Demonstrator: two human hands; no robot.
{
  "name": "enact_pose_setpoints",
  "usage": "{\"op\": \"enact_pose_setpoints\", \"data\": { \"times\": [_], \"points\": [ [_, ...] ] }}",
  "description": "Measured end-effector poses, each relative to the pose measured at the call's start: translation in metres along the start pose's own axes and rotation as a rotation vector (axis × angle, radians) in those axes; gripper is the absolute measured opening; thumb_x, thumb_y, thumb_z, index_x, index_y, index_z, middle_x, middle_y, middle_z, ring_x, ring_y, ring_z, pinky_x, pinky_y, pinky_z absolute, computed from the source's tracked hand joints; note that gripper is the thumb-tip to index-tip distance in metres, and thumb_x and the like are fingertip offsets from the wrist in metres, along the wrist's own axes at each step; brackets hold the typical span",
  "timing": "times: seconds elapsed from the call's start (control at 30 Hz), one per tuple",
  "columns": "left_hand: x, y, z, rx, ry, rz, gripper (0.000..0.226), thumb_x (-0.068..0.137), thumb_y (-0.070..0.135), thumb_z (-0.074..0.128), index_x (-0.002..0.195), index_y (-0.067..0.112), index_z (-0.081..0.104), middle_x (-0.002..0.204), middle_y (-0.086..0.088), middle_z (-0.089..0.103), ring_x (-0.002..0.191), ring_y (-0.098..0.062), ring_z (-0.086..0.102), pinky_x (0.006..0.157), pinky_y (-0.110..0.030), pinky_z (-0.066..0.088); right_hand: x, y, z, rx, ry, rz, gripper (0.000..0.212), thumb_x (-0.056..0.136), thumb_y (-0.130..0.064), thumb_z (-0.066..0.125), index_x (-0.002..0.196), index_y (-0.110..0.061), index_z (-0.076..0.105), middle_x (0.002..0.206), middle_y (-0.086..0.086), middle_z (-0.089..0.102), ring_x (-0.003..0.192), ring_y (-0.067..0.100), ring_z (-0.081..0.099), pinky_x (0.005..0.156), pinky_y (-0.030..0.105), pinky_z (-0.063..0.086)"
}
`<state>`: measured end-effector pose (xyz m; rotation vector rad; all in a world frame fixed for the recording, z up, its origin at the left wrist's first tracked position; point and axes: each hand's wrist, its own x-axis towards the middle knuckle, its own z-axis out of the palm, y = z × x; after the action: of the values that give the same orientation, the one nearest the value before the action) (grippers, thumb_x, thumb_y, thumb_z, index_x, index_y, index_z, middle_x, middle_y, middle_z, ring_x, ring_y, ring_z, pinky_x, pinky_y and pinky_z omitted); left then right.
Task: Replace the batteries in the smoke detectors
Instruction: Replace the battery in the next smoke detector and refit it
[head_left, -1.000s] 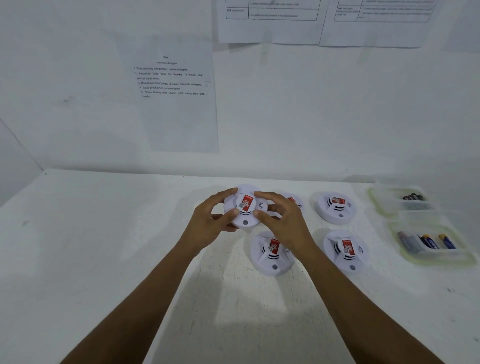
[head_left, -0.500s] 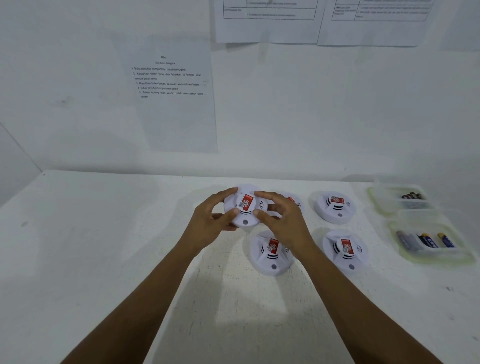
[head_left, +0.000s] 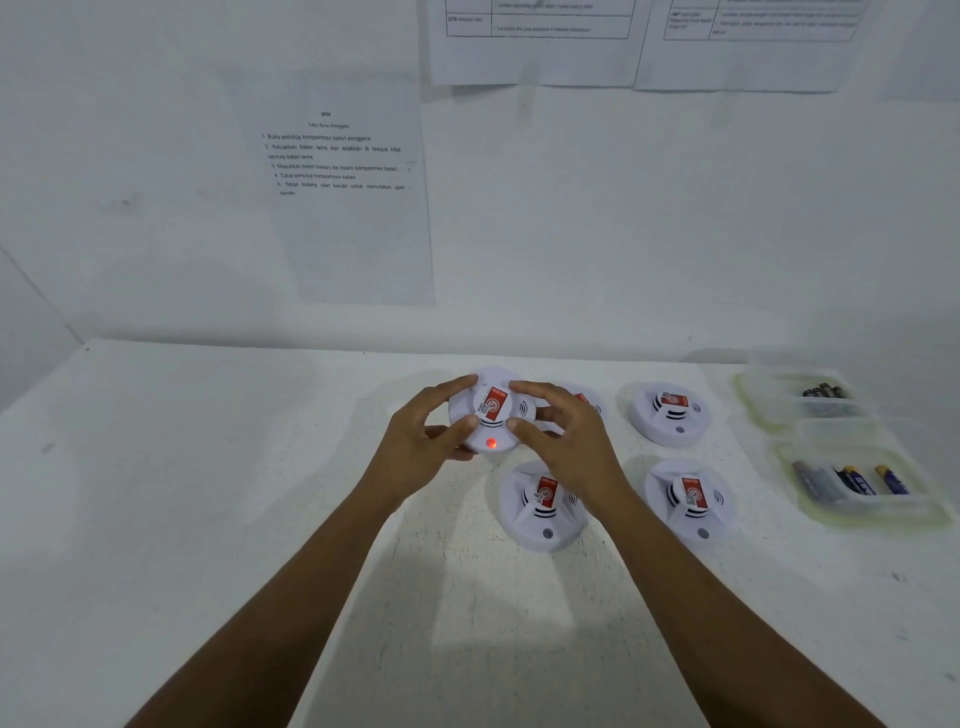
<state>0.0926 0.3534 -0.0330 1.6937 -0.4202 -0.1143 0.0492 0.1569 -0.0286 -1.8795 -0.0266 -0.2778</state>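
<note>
One round white plastic smoke detector (head_left: 493, 410) with a red label is held over the white table (head_left: 208, 493). The left hand (head_left: 421, 447) curls its fingers round the left rim and the right hand (head_left: 571, 441) round the right rim. Its small red light (head_left: 491, 443) glows.

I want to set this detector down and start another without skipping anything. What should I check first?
1. Left hand and right hand both grip the held detector: ok.
2. Its red light is lit: ok.
3. Battery cover shut: cannot tell, the underside is hidden.
4. Bare table to its left for setting it down: ok.
5. Batteries in the near tray: ok, three show.
6. Which other detectors are done: cannot tell.
</note>
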Motion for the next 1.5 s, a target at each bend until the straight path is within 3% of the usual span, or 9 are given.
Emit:
{"op": "enact_pose_setpoints", "data": {
  "times": [0.47, 1.13, 1.27, 1.5],
  "points": [
    [0.001, -0.003, 0.0, 0.075, 0.011, 0.022, 0.045, 0.09, 0.022, 0.066, 0.134, 0.022, 0.055, 0.132, 0.003, 0.057, 0.098, -0.024, 0.068, 0.073, -0.037, 0.062, 0.0, -0.001, 0.0, -0.015, -0.003, 0.0, 0.04, 0.088, -0.024, 0.072, 0.127, -0.023, 0.064, 0.123, -0.007, 0.067, 0.106, 0.007, 0.066, 0.092, 0.026, 0.055],
    [0.006, -0.012, -0.002, 0.098, 0.003, 0.072, 0.051, 0.085, 0.031, 0.064, 0.134, 0.02, 0.055, 0.134, -0.001, 0.058, 0.111, -0.017, 0.063, 0.086, -0.026, 0.057, 0.002, -0.001, -0.001, -0.052, -0.009, -0.045, 0.038, 0.087, -0.022, 0.073, 0.125, -0.022, 0.065, 0.12, -0.018, 0.06, 0.11, 0.008, 0.062, 0.088, 0.014, 0.051],
    [0.006, -0.014, -0.003, 0.104, 0.003, 0.079, 0.048, 0.088, 0.026, 0.064, 0.135, 0.018, 0.055, 0.134, -0.001, 0.058, 0.112, -0.018, 0.062, 0.088, -0.031, 0.057, 0.003, -0.001, -0.001, -0.048, -0.015, -0.034, 0.039, 0.087, -0.022, 0.073, 0.126, -0.022, 0.065, 0.126, -0.009, 0.061, 0.111, 0.01, 0.062, 0.092, 0.022, 0.053],
    [0.007, -0.015, -0.002, 0.117, -0.006, 0.081, 0.051, 0.086, 0.029, 0.066, 0.135, 0.021, 0.054, 0.135, 0.0, 0.057, 0.112, -0.017, 0.062, 0.089, -0.028, 0.056, 0.004, -0.001, -0.001, -0.055, -0.017, -0.031, 0.038, 0.087, -0.022, 0.073, 0.125, -0.024, 0.065, 0.126, -0.008, 0.062, 0.111, 0.01, 0.062, 0.093, 0.024, 0.053]
  ]
}}
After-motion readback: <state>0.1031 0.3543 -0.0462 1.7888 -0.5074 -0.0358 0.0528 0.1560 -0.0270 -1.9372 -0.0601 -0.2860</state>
